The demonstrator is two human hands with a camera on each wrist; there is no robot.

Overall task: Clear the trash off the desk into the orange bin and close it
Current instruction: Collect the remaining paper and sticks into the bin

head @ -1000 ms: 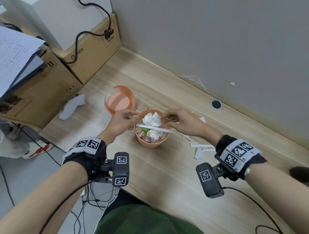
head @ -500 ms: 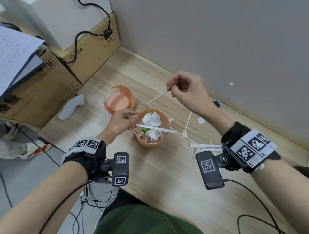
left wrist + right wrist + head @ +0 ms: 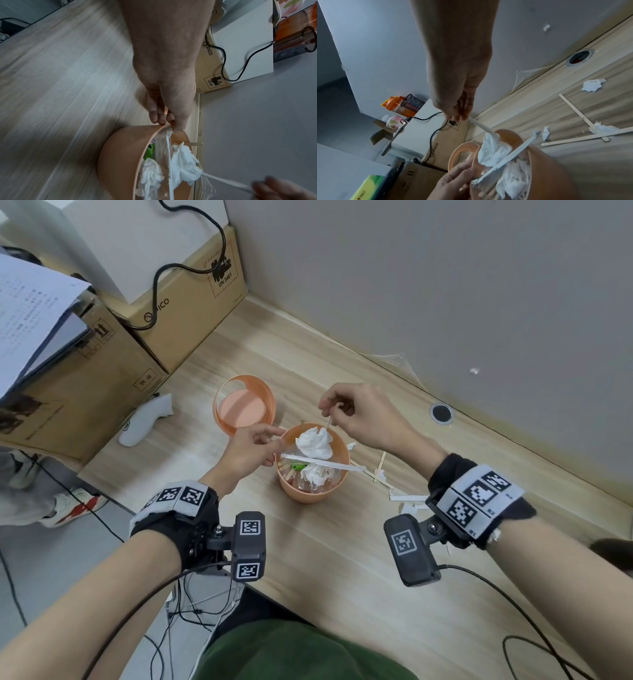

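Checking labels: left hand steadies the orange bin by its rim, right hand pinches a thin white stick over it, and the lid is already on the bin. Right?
Not quite. The lid is off: the head view shows it lying on the desk behind the open orange bin. The rest holds: the left hand grips the bin's rim, and the right hand pinches the thin white stick over it.

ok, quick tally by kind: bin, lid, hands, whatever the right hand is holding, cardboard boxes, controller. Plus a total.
orange bin: 1
orange lid: 1
hands, left hand and right hand: 2
white stick, pinched by the right hand: 1
cardboard boxes: 2
white controller: 1
Total: 8
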